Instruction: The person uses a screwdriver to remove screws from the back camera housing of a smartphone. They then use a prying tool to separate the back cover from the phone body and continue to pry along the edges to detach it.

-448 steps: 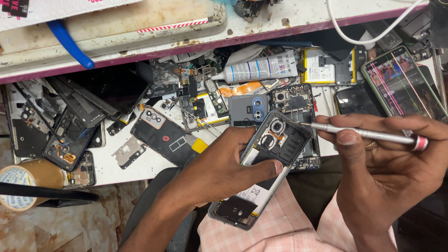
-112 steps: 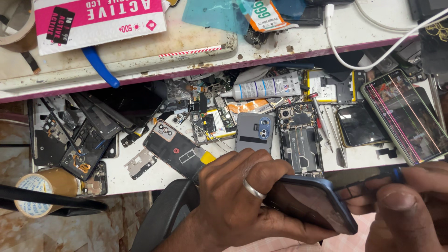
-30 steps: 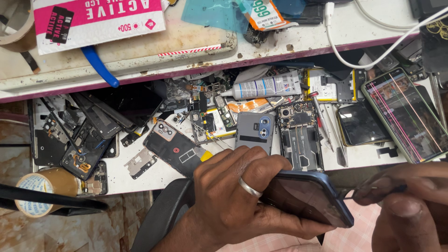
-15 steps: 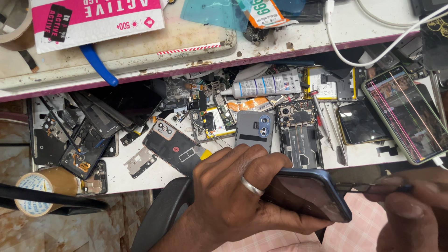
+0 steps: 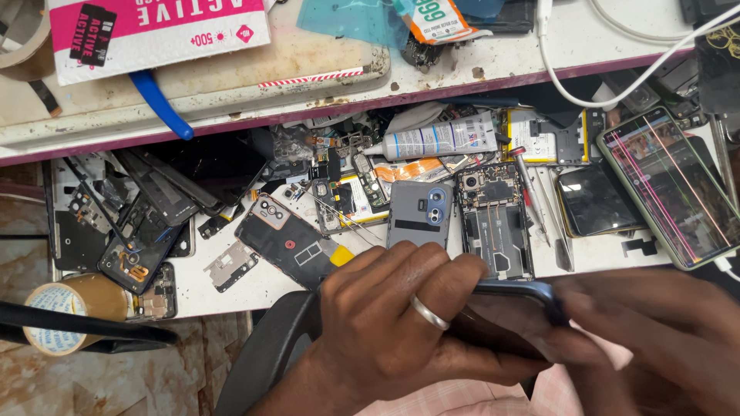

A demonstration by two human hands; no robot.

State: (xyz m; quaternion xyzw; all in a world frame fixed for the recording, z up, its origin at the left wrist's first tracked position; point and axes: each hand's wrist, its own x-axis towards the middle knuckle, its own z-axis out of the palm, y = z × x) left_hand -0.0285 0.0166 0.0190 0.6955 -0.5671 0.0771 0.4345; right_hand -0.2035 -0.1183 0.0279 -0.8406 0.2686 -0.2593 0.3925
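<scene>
The left hand [image 5: 401,323], a ring on one finger, was clamped around a dark phone [image 5: 509,320] held low in the frame, in front of the bench edge and over the lap. The right hand [image 5: 663,339] was blurred; its fingers lay against the phone's right end, but whether they gripped it could not be determined. On the white tray [image 5: 193,289] just beyond the hands lay a grey phone back [image 5: 420,216] with a blue camera surround, an opened phone chassis [image 5: 493,223] beside it on the right, and a black back cover [image 5: 289,243] with a yellow tab on the left. A white adhesive tube [image 5: 443,139] with small dark print lay across the parts behind them. A phone with a cracked, pink-lined screen [image 5: 671,185] sat at the right. On the upper shelf, a white and pink flat packet [image 5: 154,31] occupied the left, and an orange and white sachet [image 5: 435,19] the centre. A roll of tan tape [image 5: 65,316] stood at the lower left.
</scene>
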